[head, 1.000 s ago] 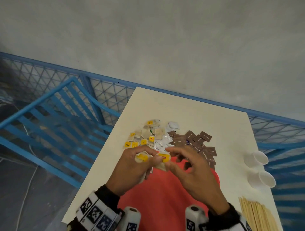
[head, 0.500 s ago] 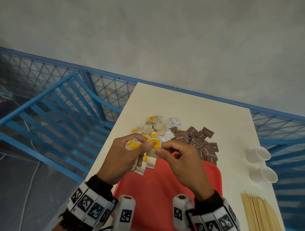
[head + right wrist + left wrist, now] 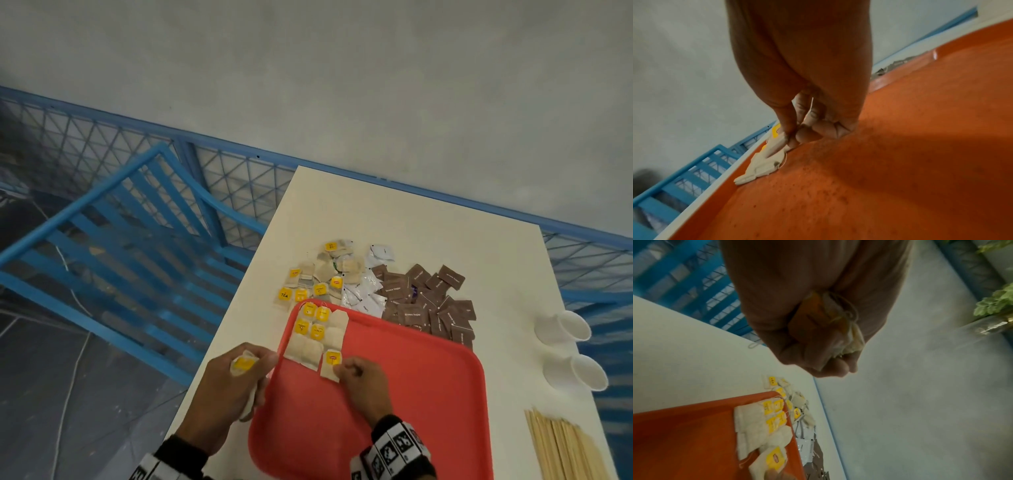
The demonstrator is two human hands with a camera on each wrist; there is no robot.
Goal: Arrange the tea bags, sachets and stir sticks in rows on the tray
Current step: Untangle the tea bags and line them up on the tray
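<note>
Red tray (image 3: 394, 411) floor bare across middle and right, easy reach. Placed tea bags (image 3: 317, 337) crowd its far-left corner; loose tea bags (image 3: 322, 277), brown sachets (image 3: 428, 301) block the far rim; cups (image 3: 568, 346), stir sticks (image 3: 565, 445) right.

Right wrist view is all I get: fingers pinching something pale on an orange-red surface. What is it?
Observer: A paper tea bag with a yellow tag, which the right hand pinches on the red plastic tray.
Operator: And the other hand?
Observer: The left hand grips a bunch of tea bags beside the tray's left rim.
Operator: Is anything off the tray?
Observer: Yes. Brown paper sachets, white sachets and wooden stir sticks lie on the white table.
</note>
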